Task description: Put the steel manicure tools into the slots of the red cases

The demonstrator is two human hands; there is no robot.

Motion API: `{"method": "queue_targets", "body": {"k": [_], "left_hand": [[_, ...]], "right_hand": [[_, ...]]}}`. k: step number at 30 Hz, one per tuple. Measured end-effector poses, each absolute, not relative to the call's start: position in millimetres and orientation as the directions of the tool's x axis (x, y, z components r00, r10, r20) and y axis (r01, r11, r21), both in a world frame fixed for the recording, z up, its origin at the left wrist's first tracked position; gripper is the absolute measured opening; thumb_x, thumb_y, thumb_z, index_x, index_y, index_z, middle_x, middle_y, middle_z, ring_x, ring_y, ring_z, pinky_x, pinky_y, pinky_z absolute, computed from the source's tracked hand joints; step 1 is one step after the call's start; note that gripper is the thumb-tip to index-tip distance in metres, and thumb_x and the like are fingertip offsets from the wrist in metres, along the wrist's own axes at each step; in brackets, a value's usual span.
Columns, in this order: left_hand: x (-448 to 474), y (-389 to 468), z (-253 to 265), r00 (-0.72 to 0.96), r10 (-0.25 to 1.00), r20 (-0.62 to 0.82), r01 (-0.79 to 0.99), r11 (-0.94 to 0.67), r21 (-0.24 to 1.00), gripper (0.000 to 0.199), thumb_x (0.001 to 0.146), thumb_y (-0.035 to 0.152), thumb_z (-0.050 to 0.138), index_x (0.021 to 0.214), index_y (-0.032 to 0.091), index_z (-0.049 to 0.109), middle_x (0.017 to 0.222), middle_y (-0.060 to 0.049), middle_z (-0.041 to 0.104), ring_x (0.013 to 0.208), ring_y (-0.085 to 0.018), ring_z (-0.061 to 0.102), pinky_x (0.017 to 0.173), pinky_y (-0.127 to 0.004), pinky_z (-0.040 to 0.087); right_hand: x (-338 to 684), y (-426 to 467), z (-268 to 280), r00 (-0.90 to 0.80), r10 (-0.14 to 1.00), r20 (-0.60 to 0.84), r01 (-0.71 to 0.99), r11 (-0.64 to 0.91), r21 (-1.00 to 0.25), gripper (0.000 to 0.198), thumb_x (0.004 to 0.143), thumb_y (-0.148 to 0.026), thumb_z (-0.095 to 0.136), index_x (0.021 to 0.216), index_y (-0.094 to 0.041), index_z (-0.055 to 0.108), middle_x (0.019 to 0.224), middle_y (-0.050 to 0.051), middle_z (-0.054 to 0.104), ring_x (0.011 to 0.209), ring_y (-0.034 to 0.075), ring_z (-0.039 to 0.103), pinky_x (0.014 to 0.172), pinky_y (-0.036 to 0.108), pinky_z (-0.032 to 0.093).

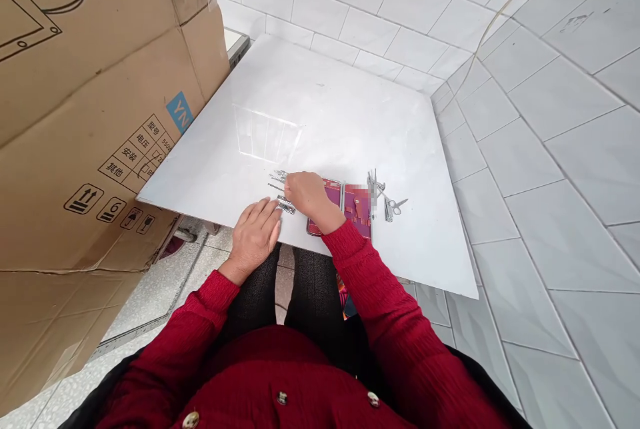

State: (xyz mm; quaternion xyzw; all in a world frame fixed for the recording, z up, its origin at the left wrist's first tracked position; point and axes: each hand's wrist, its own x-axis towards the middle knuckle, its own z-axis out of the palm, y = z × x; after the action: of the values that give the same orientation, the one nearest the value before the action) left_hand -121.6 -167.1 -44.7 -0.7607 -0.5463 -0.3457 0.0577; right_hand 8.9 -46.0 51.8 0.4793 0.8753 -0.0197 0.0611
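Note:
My left hand (256,232) lies palm down at the near edge of the white board, its fingers stretched out beside a small dark-and-silver metal piece (286,205). Closed over several thin metal tools (278,178) is my right hand (306,194); its fingertips are hidden, so what they hold cannot be made out. Under and beside my right wrist, an open manicure case (357,214) shows a red-purple lining with loops. Just right of the case are small scissors (396,206) and shiny metal tools (387,210) that look like nail clippers.
The white board (350,122) serves as the tabletop above my knees. A tall cardboard box (100,102) stands close along its left side. Tiled walls (540,169) border the back and right, and a thin cable (483,36) hangs in the corner.

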Motion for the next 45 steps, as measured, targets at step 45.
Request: {"method": "queue_targets", "body": {"k": [45], "left_hand": [[-109,-140,-17,0.201,0.854,0.480,0.864,-0.385,0.324,0.035,0.107,0.033,0.047,0.129,0.015,0.067,0.134,-0.015,0.069,0.134,-0.034,0.057,0.111,-0.053,0.048]], "right_hand": [[34,-33,52,-0.499,0.861,-0.098,0.866,0.493,-0.080,0.023,0.096,-0.016,0.051,0.090,-0.017,0.073,0.093,0.008,0.076,0.077,0.020,0.061,0.064,0.033,0.026]]}}
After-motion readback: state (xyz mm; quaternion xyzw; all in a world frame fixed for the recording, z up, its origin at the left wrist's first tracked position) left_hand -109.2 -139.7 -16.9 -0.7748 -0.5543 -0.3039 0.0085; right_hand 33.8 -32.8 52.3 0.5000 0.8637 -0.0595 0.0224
